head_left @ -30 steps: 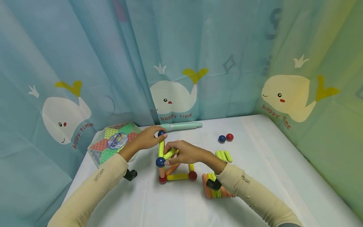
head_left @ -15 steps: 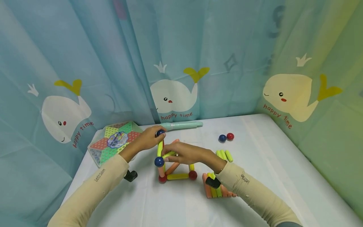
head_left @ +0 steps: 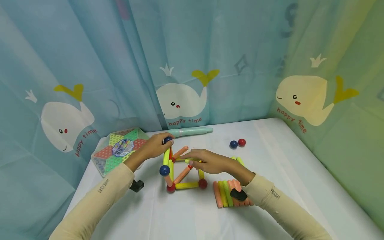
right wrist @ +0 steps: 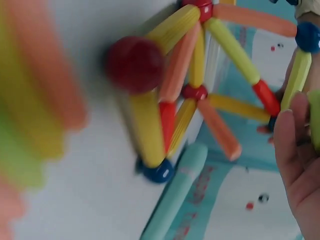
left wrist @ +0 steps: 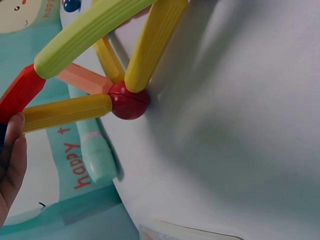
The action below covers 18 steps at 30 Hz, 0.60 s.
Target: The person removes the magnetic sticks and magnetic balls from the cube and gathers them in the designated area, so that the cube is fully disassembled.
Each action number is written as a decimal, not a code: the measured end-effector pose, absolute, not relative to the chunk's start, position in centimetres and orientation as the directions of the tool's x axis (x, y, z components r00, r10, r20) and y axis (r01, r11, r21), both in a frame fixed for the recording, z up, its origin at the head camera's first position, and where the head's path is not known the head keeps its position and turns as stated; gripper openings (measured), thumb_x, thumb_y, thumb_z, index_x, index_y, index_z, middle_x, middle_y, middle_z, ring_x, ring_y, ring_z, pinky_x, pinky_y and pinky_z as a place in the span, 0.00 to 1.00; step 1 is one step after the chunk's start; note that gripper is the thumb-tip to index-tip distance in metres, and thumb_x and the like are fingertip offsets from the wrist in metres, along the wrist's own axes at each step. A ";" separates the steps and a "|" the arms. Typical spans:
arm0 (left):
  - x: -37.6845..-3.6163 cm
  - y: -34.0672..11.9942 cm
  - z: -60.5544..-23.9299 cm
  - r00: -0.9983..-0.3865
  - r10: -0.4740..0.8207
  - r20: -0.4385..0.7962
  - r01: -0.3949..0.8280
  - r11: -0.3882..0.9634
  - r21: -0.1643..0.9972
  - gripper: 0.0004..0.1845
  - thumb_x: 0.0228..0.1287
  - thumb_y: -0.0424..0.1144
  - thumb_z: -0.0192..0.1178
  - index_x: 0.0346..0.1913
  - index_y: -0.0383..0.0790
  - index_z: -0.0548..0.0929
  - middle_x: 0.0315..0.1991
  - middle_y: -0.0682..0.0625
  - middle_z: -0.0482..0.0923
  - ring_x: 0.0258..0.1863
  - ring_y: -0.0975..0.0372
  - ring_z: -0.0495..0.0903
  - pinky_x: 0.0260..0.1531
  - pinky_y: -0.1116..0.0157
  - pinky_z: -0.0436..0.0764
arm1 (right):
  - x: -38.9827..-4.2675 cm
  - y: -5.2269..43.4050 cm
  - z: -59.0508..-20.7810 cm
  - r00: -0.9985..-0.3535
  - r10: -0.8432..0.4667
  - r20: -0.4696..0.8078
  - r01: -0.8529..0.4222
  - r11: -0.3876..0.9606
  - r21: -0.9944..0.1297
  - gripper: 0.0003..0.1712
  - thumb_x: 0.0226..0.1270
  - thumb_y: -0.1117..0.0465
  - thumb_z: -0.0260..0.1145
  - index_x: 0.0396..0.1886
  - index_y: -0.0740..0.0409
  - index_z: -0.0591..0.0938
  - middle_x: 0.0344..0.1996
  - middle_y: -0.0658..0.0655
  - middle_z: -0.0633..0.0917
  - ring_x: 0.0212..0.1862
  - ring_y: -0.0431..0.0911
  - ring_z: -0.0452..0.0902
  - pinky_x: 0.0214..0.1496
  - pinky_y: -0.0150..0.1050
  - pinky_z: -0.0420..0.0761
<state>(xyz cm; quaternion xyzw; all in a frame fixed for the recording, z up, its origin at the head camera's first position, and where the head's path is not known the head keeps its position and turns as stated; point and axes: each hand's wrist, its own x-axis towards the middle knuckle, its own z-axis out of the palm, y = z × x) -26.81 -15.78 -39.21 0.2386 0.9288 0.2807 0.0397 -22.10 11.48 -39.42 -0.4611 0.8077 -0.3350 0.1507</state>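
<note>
A frame of magnetic sticks and balls stands mid-table, with a red ball [head_left: 202, 183] at its near right corner. My left hand [head_left: 154, 146] grips the blue ball [head_left: 167, 140] at the frame's upper back. From there a yellow-green stick [head_left: 166, 156] runs forward to another blue ball [head_left: 164, 170], which tops an upright orange stick [head_left: 168, 180]. My right hand [head_left: 210, 161] pinches a loose yellow-green stick [right wrist: 315, 120] between thumb and fingers, over the frame's right side. Behind the left hand's stick, an orange stick [head_left: 181, 152] slants up with one free end.
Several spare sticks [head_left: 225, 193] lie in a row at the right front, partly under my right wrist. Behind them are a loose blue ball [head_left: 233, 144] and a red ball [head_left: 241, 142]. A star-patterned game board [head_left: 103, 153] and a mint-green tube [head_left: 192, 131] lie toward the back.
My right hand has moved right with its stick, away from the front blue ball. My left hand stays on the back blue ball, and the front blue ball has shifted slightly left.
</note>
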 end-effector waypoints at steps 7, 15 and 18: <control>-27.0 -15.7 -38.9 -0.885 0.466 0.022 0.397 0.727 0.561 0.19 0.77 0.46 0.52 0.63 0.41 0.79 0.53 0.46 0.82 0.43 0.57 0.78 0.48 0.57 0.81 | -21.2 18.5 -40.2 -0.686 -0.728 0.011 -0.532 0.490 -0.690 0.19 0.77 0.56 0.60 0.63 0.51 0.80 0.56 0.51 0.84 0.42 0.41 0.78 0.46 0.37 0.81; -27.0 -15.8 -38.7 -0.884 0.467 -0.019 0.370 0.723 0.583 0.21 0.78 0.49 0.51 0.65 0.43 0.77 0.54 0.46 0.80 0.45 0.56 0.77 0.48 0.58 0.80 | -20.6 26.2 -42.1 -0.825 -0.565 0.010 -0.423 0.605 -0.674 0.16 0.72 0.63 0.64 0.56 0.61 0.81 0.42 0.59 0.87 0.38 0.45 0.80 0.38 0.34 0.80; -27.0 -15.8 -38.8 -0.884 0.467 -0.023 0.365 0.720 0.590 0.21 0.78 0.48 0.51 0.65 0.43 0.77 0.53 0.46 0.80 0.44 0.55 0.77 0.48 0.58 0.81 | -20.9 28.3 -43.0 -0.840 -0.542 -0.034 -0.395 0.653 -0.647 0.16 0.71 0.64 0.63 0.56 0.64 0.79 0.44 0.61 0.85 0.40 0.46 0.79 0.39 0.35 0.79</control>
